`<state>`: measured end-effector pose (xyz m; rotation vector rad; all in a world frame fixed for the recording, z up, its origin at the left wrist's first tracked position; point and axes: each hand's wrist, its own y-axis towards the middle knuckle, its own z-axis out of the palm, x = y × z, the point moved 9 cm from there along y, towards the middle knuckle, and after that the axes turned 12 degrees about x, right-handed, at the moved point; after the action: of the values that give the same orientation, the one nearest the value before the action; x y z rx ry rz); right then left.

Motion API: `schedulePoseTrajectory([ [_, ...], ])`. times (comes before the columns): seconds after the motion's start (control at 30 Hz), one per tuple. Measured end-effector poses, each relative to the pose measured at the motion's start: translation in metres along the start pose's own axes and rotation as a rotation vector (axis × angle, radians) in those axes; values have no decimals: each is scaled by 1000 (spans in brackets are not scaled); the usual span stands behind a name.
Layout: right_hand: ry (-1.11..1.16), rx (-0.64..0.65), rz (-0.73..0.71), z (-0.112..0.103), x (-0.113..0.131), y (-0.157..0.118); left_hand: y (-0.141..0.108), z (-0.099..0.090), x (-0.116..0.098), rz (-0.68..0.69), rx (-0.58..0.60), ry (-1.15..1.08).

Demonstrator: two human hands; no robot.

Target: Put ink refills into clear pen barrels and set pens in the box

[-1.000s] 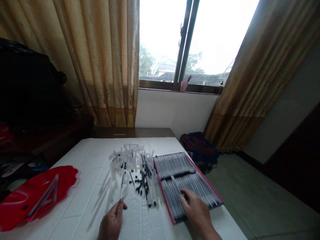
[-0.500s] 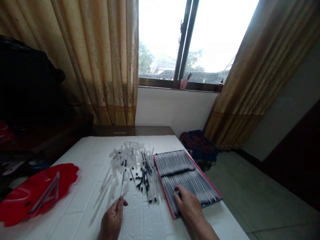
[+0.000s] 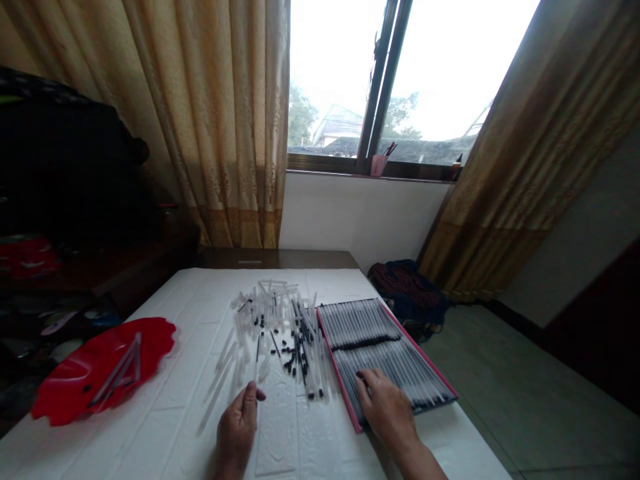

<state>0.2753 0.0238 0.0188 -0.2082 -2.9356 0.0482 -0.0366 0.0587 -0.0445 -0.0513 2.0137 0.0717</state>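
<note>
My left hand [image 3: 237,427] is closed at the near edge of the loose pen parts, thumb against fingers; whatever it pinches is too small to make out. Over the lower left of a pink-edged tray [image 3: 357,425] rests my right hand [image 3: 387,407], its fingers curled down at the pens. Two rows of clear pens with black ends [image 3: 365,323] fill the tray. Left of it lies a loose pile of clear tubes [image 3: 273,303], dark refills [image 3: 303,340] and small black caps [image 3: 289,365] on the white table [image 3: 280,440].
A red scalloped dish [image 3: 65,393] holding a few clear tubes stands at the left. Dark cloth [image 3: 405,287] lies beyond the table's right corner. A pink cup [image 3: 379,165] stands on the windowsill, with curtains [image 3: 235,133] at the sides.
The view has shifted, so the table, tray and dish appear farther right. Both hands keep nearly the same places relative to the tray and pile.
</note>
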Motion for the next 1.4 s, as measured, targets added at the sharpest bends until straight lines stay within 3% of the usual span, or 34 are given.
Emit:
schedulePoseTrajectory([
  [0.2, 66, -27, -261, -7, 63, -10, -3, 0, -6, -62, 23, -120],
  [0.37, -42, 147, -211, 22, 97, 2, -4, 1, -3, -96, 39, -210],
  [0.67, -55, 198, -148, 37, 112, 19, -4, 3, -1, -85, 61, -231],
  [0.97, 15, 195, -149, 37, 116, 10, -4, 4, 2, -56, 53, -235],
  [1.23, 201, 98, -410, 57, 126, -22, -4, 2, -16, 104, 49, -172],
  [1.4, 190, 61, -542, 69, 137, -32, -4, 8, -19, 126, 95, -220],
])
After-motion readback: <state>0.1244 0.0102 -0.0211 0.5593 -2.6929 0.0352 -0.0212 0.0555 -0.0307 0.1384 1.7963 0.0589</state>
